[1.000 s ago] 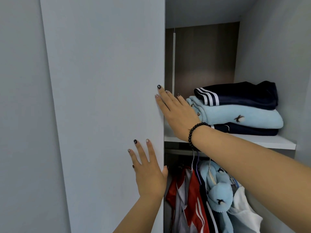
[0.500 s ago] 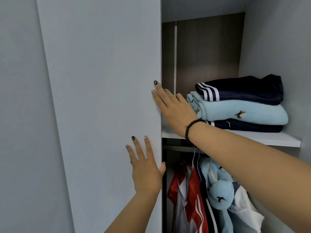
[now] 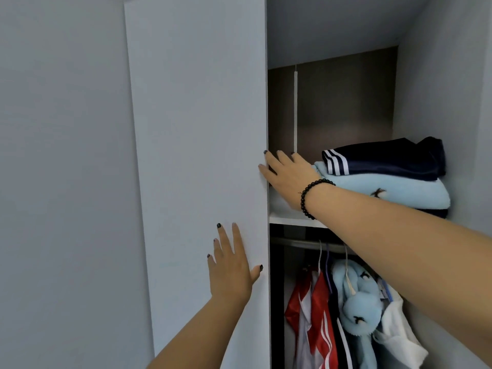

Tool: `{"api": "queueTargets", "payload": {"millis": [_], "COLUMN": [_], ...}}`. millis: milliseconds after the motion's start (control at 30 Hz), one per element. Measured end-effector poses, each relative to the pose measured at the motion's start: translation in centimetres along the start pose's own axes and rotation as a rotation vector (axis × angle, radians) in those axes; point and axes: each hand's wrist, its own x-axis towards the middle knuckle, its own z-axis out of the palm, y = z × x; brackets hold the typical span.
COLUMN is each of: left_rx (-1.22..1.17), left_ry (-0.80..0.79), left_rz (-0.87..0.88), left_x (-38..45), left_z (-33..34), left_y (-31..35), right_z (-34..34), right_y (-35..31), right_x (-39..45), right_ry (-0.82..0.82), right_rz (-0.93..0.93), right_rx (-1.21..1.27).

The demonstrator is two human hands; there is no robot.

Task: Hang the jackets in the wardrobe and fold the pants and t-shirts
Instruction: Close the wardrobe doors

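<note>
The grey wardrobe door [image 3: 197, 155] stands ajar in front of me. My left hand [image 3: 230, 270] lies flat on its face near the free edge, fingers straight. My right hand [image 3: 286, 174], with a black bead bracelet on the wrist, reaches to the door's edge at shelf height, its fingers straight along it. On the white shelf [image 3: 290, 219] lies a stack of folded clothes: navy striped pants [image 3: 383, 162] on a light blue garment [image 3: 399, 190]. Below, on a rail [image 3: 300, 243], hang a red and white jacket [image 3: 316, 320] and a light blue fleece jacket [image 3: 356, 310].
A white garment [image 3: 399, 342] hangs at the right end of the rail. The wardrobe's grey side wall [image 3: 439, 102] closes the right side. A second grey panel [image 3: 61, 182] fills the left. The shelf space above the folded stack is open.
The door's free edge has shifted slightly rightward in view with both hands on it, and my view has tilted up a little. Both hands keep their places on the door.
</note>
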Motion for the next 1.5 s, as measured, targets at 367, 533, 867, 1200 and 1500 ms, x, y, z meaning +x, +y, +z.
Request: {"api": "queueTargets", "payload": {"millis": [367, 533, 867, 1200, 1500], "left_rx": [-0.090, -0.189, -0.408, -0.503, -0.714], "left_ry": [-0.017, -0.038, -0.120, -0.194, -0.248], "left_rz": [0.167, 0.300, 0.503, 0.654, 0.521], "left_x": [-8.0, -14.8, -25.0, -30.0, -32.1], "left_z": [-9.9, -13.8, -19.5, -21.8, -19.8], "left_y": [-0.4, -0.8, 5.4, 14.9, 23.6], "right_z": [-9.4, -15.1, -24.0, -23.0, -18.8], "right_y": [1.5, 1.4, 4.6, 10.2, 13.9], "right_x": [-13.4, -21.9, -34.7, -41.0, -44.3], "right_ry": [-0.127, -0.207, -0.190, 0.039, 0.081], "right_rz": [0.117, 0.203, 0.276, 0.255, 0.077], "right_rx": [0.011, 0.043, -0.094, -0.137, -0.082]}}
